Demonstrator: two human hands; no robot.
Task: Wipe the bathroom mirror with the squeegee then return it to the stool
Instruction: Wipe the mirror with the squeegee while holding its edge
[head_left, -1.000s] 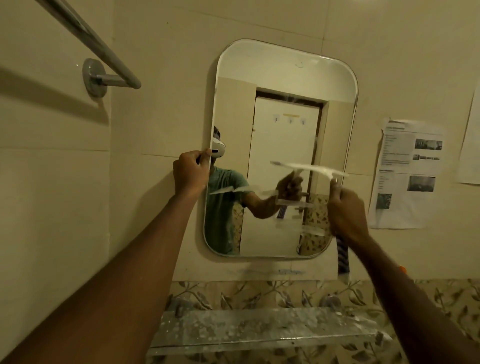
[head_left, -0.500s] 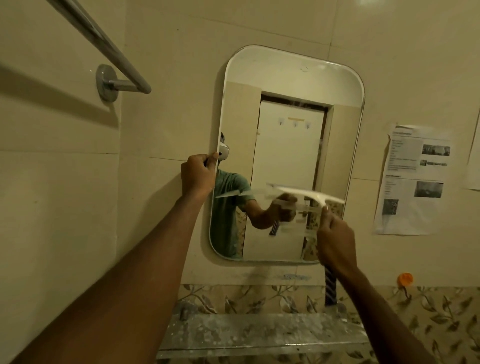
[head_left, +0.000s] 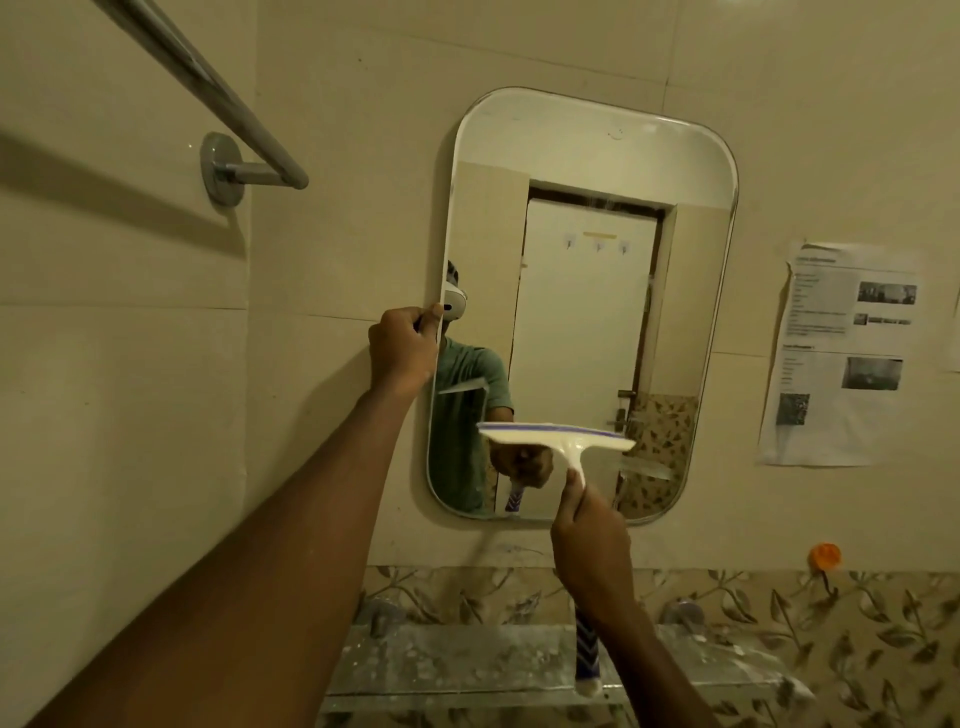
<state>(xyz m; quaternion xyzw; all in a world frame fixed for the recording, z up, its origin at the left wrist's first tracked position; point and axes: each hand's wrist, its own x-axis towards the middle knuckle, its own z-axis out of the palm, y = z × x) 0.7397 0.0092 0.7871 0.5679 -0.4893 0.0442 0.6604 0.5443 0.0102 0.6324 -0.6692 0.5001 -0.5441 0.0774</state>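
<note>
The left hand (head_left: 402, 347) clamps the mirror (head_left: 587, 171) edge to steady it; the right hand (head_left: 589, 525), fist closed on the squeegee (head_left: 563, 441) handle, holds the blade above itself, apparently against glass.

two bare forearms, left hand (head_left: 402, 347), right hand (head_left: 592, 535), no sleeves to the frame edge

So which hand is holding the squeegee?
The right hand grips the squeegee by its handle, low on the mirror. The left hand only holds the mirror's left edge.
</note>
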